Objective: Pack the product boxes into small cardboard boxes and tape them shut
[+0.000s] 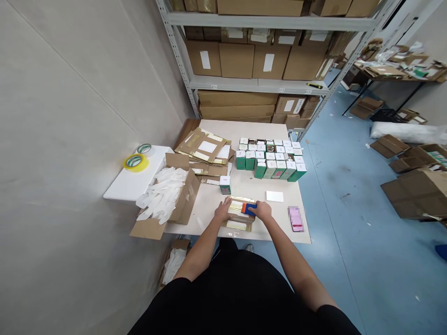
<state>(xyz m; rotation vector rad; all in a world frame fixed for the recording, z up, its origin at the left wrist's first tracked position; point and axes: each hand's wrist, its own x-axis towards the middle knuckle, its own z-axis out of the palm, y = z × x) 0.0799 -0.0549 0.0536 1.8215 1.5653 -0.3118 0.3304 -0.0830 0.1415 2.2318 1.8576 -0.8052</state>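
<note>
A small cardboard box [238, 217] with shiny tape and white labels lies in front of me near the table's front edge. My left hand [223, 209] grips its left end, fingers bent along the edge. In my right hand [262, 210] is a blue-and-orange hand tool [250, 209], held over the right part of the box top; its exact kind is too small to make out. Just beyond the box stands one green-and-white carton [225, 185]. To the right are a white card [274, 196] and a pink, blurred item [296, 218].
Rows of green-and-white cartons [270, 158] stand at the table's back right. Flattened cardboard [207, 146] is stacked at back left. An open box [186, 197] holds white paper-like material. Tape rolls [136, 162] lie on a white surface. A loaded shelf [258, 84] rises behind.
</note>
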